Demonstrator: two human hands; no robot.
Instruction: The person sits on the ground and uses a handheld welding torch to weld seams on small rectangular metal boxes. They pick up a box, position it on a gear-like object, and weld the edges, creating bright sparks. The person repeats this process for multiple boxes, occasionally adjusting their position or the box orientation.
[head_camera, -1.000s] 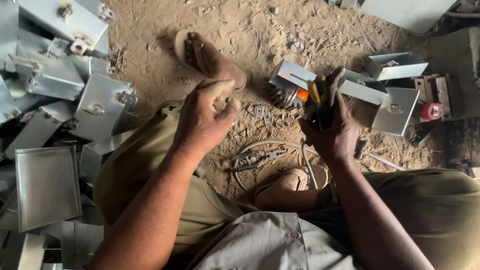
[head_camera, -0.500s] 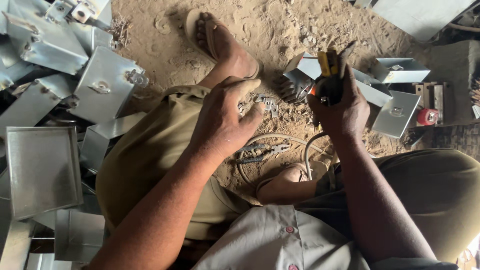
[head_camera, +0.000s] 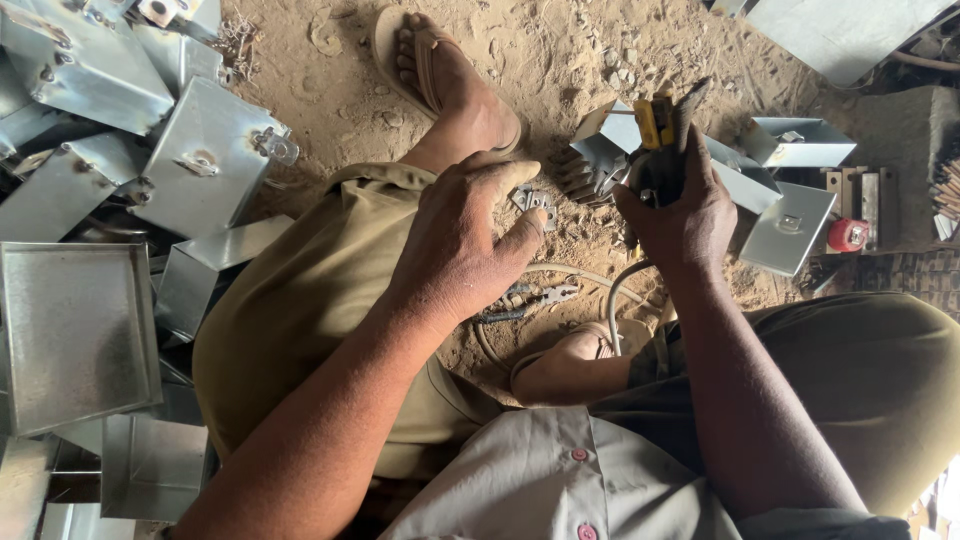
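Right hand (head_camera: 675, 205) is clamped round the tool (head_camera: 660, 125); left hand (head_camera: 465, 240) pinches a small bracket (head_camera: 535, 200) over the dirt by my knee. I'd steady it before bringing them together.

yellow-black hand tool (head_camera: 660, 140) | upright, held | small metal bracket (head_camera: 535, 203) | on sand

I sit on a sandy floor (head_camera: 560, 50). Shiny metal boxes (head_camera: 200, 160) lie in a heap on it by my left side. More boxes (head_camera: 795, 140) lie ahead on my right. Small metal bits (head_camera: 535, 200) lie in the sand near my foot (head_camera: 450, 90).
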